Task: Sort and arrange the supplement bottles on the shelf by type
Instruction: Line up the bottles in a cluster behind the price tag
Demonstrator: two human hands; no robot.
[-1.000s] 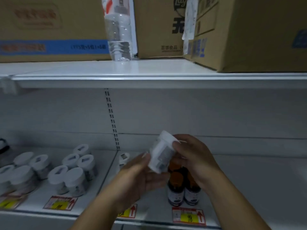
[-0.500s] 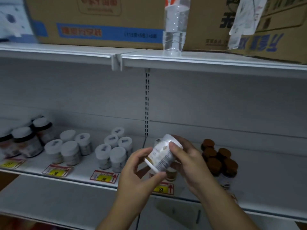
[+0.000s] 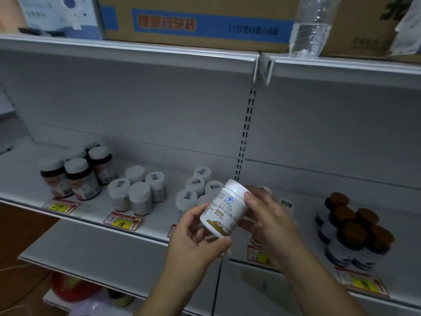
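**Bottle turned label-up, shelf groups now in sight**

I'm holding one white bottle (image 3: pixel 224 209) in front of the middle shelf (image 3: pixel 136 229), tilted, cap up and to the right. My left hand (image 3: pixel 196 245) cups its base, thumb curled under the bottom edge; my right hand (image 3: pixel 266 215) pinches the cap end, thumb on the rim. Neither hand is spread; both are closed around this bottle.

Compared with a second ago, my view has swung left and pulled back. Then I saw little beyond the bottle and some amber ones behind it. Now the whole row shows: dark bottles with white caps (image 3: pixel 77 179) far left, a cluster of white bottles (image 3: pixel 139 190) next, another white-capped cluster (image 3: pixel 198 188) just behind my left hand, and brown-capped bottles (image 3: pixel 355 233) well to the right. The bottle has also rotated, so its printed label with the gold band faces me.

I judge I'm reading the label to match it to a group. It looks most like the white clusters, though their labels are too blurred to confirm which.
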